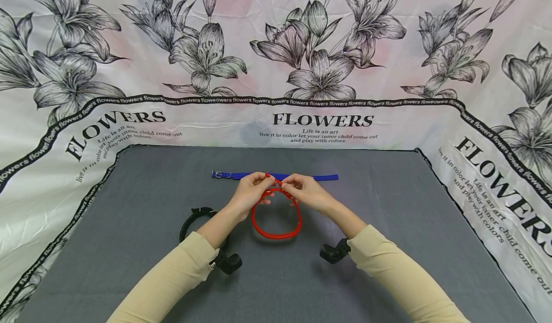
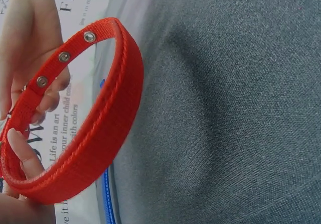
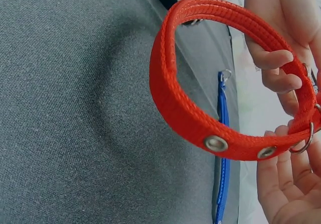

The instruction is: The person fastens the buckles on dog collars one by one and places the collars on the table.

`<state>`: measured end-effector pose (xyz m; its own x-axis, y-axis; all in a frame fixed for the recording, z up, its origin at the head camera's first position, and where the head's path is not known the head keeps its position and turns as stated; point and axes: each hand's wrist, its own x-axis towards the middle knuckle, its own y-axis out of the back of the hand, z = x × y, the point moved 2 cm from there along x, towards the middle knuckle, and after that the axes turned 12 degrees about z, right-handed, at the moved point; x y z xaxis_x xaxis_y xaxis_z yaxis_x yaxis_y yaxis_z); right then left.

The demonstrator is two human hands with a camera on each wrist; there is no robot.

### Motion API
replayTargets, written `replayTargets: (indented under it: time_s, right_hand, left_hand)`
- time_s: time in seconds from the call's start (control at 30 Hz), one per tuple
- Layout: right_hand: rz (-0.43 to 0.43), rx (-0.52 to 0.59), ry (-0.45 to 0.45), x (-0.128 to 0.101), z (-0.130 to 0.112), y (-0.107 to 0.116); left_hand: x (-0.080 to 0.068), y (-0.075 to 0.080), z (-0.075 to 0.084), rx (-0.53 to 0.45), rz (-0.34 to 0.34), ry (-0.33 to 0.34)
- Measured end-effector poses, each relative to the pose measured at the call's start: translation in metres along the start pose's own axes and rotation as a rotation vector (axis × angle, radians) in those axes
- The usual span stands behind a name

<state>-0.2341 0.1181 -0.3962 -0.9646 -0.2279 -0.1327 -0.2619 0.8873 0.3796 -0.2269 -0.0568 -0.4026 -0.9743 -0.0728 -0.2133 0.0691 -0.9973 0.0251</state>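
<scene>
A red collar (image 1: 276,236) is bent into a loop and held up over the grey table. My left hand (image 1: 247,194) pinches it at the far side of the loop, beside the strap's red tip. Opposite, my right hand (image 1: 311,194) pinches the strap close to the metal fittings. In the right wrist view a D-ring (image 3: 303,143) hangs there, and metal eyelets (image 3: 216,143) line the band. Fingers of both hands reach inside and behind the loop. The buckle is mostly hidden by the fingers.
Behind the hands a blue collar (image 1: 325,178) lies stretched flat, its buckle at the left. A black collar (image 1: 186,227) lies curled to the left, partly covered by the left forearm. Flower-printed cloth (image 1: 319,121) rises at the table's back and sides.
</scene>
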Motion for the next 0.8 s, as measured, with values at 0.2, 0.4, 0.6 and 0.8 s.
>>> replayTargets:
  time_s: [0.2, 0.4, 0.6, 0.8]
  right_hand:
    - [-0.035, -0.004, -0.02, -0.012, -0.018, 0.001]
    - [-0.061, 0.027, -0.013, -0.011, -0.016, 0.002]
    - [-0.068, -0.004, -0.033, 0.0, -0.001, 0.002]
    - [-0.097, -0.03, -0.047, -0.001, -0.003, 0.004]
  left_hand:
    - [0.001, 0.001, 0.001, -0.018, -0.006, -0.006]
    - [-0.002, 0.003, 0.008, -0.039, -0.011, 0.013]
    - [0.0, 0.003, 0.005, -0.044, -0.001, 0.005]
    - [-0.001, 0.002, 0.003, -0.039, -0.01, -0.015]
